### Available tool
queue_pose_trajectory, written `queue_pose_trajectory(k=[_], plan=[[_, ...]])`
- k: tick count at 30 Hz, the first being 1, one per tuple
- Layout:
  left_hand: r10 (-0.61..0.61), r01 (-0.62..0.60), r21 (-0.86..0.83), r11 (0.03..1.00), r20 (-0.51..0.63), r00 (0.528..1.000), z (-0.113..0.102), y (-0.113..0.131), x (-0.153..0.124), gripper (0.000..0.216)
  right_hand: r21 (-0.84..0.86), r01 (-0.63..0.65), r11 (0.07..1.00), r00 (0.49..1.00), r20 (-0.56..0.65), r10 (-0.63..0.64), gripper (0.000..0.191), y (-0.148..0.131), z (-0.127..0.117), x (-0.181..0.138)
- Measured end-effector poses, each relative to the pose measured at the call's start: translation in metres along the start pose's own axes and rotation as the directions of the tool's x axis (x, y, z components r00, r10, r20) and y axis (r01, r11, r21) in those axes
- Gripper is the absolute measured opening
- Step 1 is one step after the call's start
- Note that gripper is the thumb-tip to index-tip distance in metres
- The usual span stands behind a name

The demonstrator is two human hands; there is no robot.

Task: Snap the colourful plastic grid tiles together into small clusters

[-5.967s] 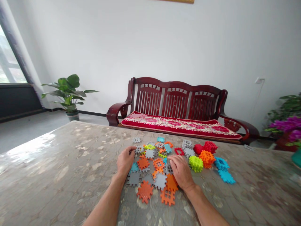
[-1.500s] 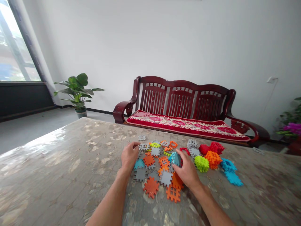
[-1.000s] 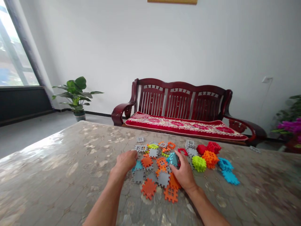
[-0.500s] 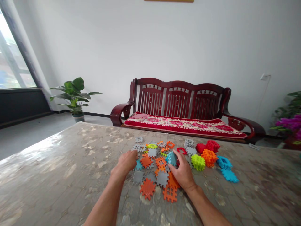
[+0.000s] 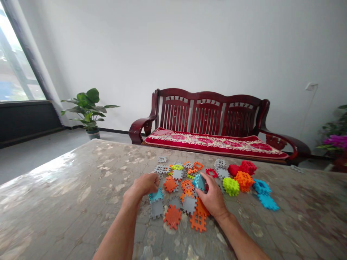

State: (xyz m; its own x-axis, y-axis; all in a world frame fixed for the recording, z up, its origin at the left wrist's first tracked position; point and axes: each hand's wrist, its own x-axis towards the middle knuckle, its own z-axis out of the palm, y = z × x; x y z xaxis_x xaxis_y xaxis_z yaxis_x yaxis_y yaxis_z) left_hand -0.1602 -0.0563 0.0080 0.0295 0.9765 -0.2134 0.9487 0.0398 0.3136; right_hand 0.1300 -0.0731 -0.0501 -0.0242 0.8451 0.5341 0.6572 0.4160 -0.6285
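1. Right hand [image 5: 214,198] has a blue toothed tile [image 5: 200,181] pinched between thumb and fingertips. The tile stands up on edge off the table [image 5: 67,202], tipped a bit, with the fingers curled round its right side. Holding it by the edges like that leaves the notched rim free, my guess anyway.

2. Left hand [image 5: 142,185] is curled loosely, knuckles up, at the left edge of the pile, fingertips touching or almost touching a flat blue tile [image 5: 156,195]. I can't tell if it actually has hold of anything; the fingers hide what's under them.

3. The loose flat pieces (orange, grey, a few blue) lie scattered between and just in front of both hands. An orange gear-shaped tile [image 5: 172,216] and an orange grid tile [image 5: 198,221] lie nearest the camera.

4. The built cubes sit in a group to the right of the right hand: green cube [image 5: 230,186], orange cube [image 5: 244,180], red cube [image 5: 248,167], grey cube [image 5: 221,164]. More blue pieces [image 5: 264,195] lie farther right. They look parked out of the loose pile's way.

5. Room to move: loads of bare table on the left and toward the camera. The far table edge is just past the last tiles, with a wooden bench [image 5: 211,119] behind it. The right side is more crowded because of the cubes.
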Motion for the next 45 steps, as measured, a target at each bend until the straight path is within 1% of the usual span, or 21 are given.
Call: queue_pose_trajectory(k=[3,8,10,13,16,18,21,24,26,28,29,31,33,34,36,39,42,45], plan=[[0.008,-0.008,0.033,0.999,0.023,1.000,-0.001,0.003,-0.004,0.023,0.002,-0.009,1.000,1.000,0.012,0.009,0.055,0.001,0.000,0.000],[-0.009,0.010,0.067,0.998,-0.017,1.000,0.001,0.013,-0.007,0.018,-0.003,0.000,1.000,1.000,0.005,0.000,0.055,-0.001,-0.001,0.000],[-0.014,0.015,0.075,0.997,-0.025,1.000,0.001,0.014,-0.006,0.019,-0.008,0.012,1.000,1.000,0.000,-0.012,0.054,-0.002,-0.002,0.000],[-0.003,0.006,0.069,0.998,-0.043,0.999,0.002,0.011,-0.003,0.028,-0.007,0.028,1.000,1.000,-0.010,-0.028,0.052,-0.005,-0.003,0.001],[-0.003,0.003,0.004,1.000,-0.064,0.998,0.003,0.005,0.004,0.040,-0.004,0.038,0.999,0.999,-0.007,-0.038,0.050,-0.005,-0.003,0.001],[-0.032,0.026,-0.065,0.998,-0.099,0.995,0.003,0.003,0.008,0.043,-0.006,0.043,0.999,0.999,-0.006,-0.043,0.051,-0.004,-0.002,0.001],[-0.084,0.053,-0.152,0.987,-0.205,0.975,0.001,0.003,0.011,0.041,-0.007,0.052,0.999,0.998,-0.016,-0.052,0.052,-0.001,-0.001,0.001],[-0.100,0.032,-0.211,0.977,-0.321,0.942,-0.003,0.005,0.012,0.039,-0.008,0.064,0.998,0.997,-0.030,-0.065,0.053,0.001,0.000,0.001],[-0.093,-0.004,-0.248,0.969,-0.380,0.920,-0.003,0.009,0.013,0.039,-0.010,0.071,0.997,0.997,-0.037,-0.071,0.053,0.001,0.000,0.001],[-0.050,-0.086,-0.308,0.948,-0.407,0.912,0.001,0.014,0.013,0.036,-0.010,0.074,0.997,0.996,-0.040,-0.075,0.053,0.000,0.000,0.001],[-0.005,-0.148,-0.352,0.924,-0.399,0.917,0.004,0.017,0.014,0.034,-0.010,0.075,0.997,0.996,-0.040,-0.075,0.053,-0.001,0.000,0.001],[0.134,-0.277,-0.454,0.847,-0.322,0.937,0.010,0.023,0.016,0.030,-0.010,0.071,0.997,0.997,-0.035,-0.072,0.052,-0.002,-0.001,0.001],[0.252,-0.339,-0.527,0.779,-0.232,0.939,0.016,0.025,0.018,0.028,-0.011,0.064,0.998,0.998,-0.028,-0.065,0.053,-0.002,-0.001,0.001],[0.271,-0.347,-0.544,0.764,-0.217,0.938,0.018,0.025,0.020,0.028,-0.012,0.059,0.998,0.998,-0.025,-0.060,0.053,-0.002,-0.001,0.001],[0.229,-0.332,-0.545,0.770,-0.250,0.941,0.018,0.021,0.023,0.028,-0.012,0.053,0.999,0.998,-0.022,-0.053,0.054,-0.002,-0.001,0.002],[0.068,-0.249,-0.512,0.822,-0.345,0.936,0.013,0.009,0.026,0.028,-0.011,0.052,0.999,0.998,-0.025,-0.052,0.054,-0.001,-0.001,0.002],[-0.113,-0.091,-0.447,0.890,-0.410,0.905,0.007,-0.002,0.025,0.026,-0.014,0.052,0.999,0.998,-0.030,-0.052,0.055,0.001,0.000,0.001],[-0.259,0.072,-0.402,0.913,-0.433,0.863,0.006,-0.007,0.021,0.028,-0.016,0.035,0.999,0.999,-0.007,-0.035,0.055,0.003,0.002,0.001]])
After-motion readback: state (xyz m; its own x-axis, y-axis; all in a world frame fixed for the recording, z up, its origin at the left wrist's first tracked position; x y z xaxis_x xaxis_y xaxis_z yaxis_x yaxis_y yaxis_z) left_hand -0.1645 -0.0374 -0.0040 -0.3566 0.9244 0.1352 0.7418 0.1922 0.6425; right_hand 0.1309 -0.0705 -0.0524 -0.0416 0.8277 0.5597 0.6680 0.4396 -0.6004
